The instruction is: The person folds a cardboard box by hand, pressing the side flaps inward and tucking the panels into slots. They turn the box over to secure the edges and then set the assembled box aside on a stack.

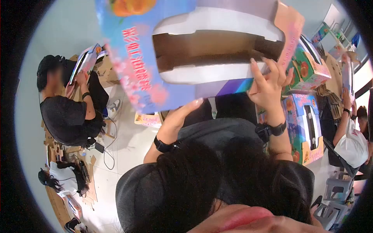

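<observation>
A printed cardboard fruit box (178, 93), blue and purple with pink blossoms and red characters, is held up in front of me. A long opening in its facing side, bordered by white flaps, shows the brown inside. My left hand (180, 116) grips its lower edge, the thumb on the printed face and the other fingers hidden behind the box. At the lower right edge is my right hand (270, 83), with bent fingers reaching up over the white flap by the opening. I cannot see anything inside the box.
Finished-looking boxes stand to the right, a green one (309, 68) above a blue one (305, 128). A person in black (68, 112) at left handles a similar box. Another person (351, 145) works at far right. Stools (336, 186) stand lower right; a cable (112, 155) lies on the floor.
</observation>
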Demonstrator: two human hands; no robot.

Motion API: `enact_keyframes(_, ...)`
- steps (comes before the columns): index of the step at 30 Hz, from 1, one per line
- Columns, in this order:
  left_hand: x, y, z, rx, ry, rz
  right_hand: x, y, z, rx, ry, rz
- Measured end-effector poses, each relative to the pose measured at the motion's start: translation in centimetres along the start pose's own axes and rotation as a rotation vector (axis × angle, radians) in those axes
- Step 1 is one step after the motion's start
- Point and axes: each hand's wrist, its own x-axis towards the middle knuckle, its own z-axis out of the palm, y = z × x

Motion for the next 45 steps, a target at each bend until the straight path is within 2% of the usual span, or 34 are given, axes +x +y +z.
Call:
enact_keyframes(3, 2.2, -1.9, -1.1, 0.084, -0.310, -0.330, -1.8, 0.3, -0.2, -0.018, -0.040, 0.001)
enact_keyframes(5, 2.1, -3.9, -1.6, -0.033, -0.673, -0.290, -3.0, 0.5, 0.0, -0.068, -0.085, -0.060)
enact_keyframes(7, 0.8, -2.5, -0.2, 0.092, -0.837, -0.241, -4.3, 0.8, 0.6, -0.124, -0.123, -0.130)
enact_keyframes(9, 0.5, 0.7, 1.1, 0.231, -0.938, 0.075, -5.2, 0.4, 1.5, -0.045, -0.128, -0.088)
enact_keyframes(10, 0.1, 1.9, 1.6, 0.202, -0.836, 0.117, -5.4, 0.3, 1.8, 0.001, -0.134, -0.060)
enact_keyframes(13, 0.9, 2.6, 1.5, 0.415, -0.576, 0.491, -5.5, 0.2, 1.7, 0.050, -0.180, -0.051)
enact_keyframes(14, 1.3, 2.7, 2.0, 0.570, -0.393, 0.644, -5.4, 0.3, 1.8, 0.042, -0.190, -0.075)
enact_keyframes(15, 1.6, 3.5, 2.4, 0.880, -0.235, 0.820, -5.2, 0.2, 1.7, 0.032, -0.200, -0.097)
enact_keyframes(17, 3.4, 2.3, 1.7, 1.064, -0.121, 1.045, -4.3, -0.1, 0.9, 0.186, -0.262, -0.042)
enact_keyframes(21, 7.0, -0.2, 1.0, 1.238, -0.056, 1.060, -1.8, -0.4, -1.0, 0.360, -0.347, -0.015)
enact_keyframes(23, 8.0, -0.8, 0.8, 1.355, -0.059, 1.022, -1.4, -0.5, 0.0, 0.340, -0.304, -0.017)
enact_keyframes(27, 9.0, -0.1, 0.8, 1.349, -0.094, 0.886, -0.5, -1.2, 3.4, 0.204, -0.166, 0.055)
enact_keyframes(29, 9.9, -0.3, 0.5, 1.366, -0.050, 0.933, -0.1, -1.2, 5.2, 0.140, -0.133, 0.084)
enact_keyframes(31, 11.0, -0.3, -0.1, 1.332, -0.076, 0.893, 0.4, -0.9, 6.5, 0.143, -0.121, 0.071)
enact_keyframes(39, 12.0, -0.6, -1.5, 1.272, -0.093, 0.860, 0.9, -1.0, 6.1, 0.199, -0.240, 0.058)
enact_keyframes(42, 11.4, -0.7, -1.4, 1.270, -0.078, 0.864, 0.9, -1.1, 4.2, 0.259, -0.249, -0.115)
enact_keyframes(45, 10.7, -0.6, -1.2, 1.274, -0.085, 0.894, 0.3, -1.0, 3.2, 0.303, -0.313, -0.173)
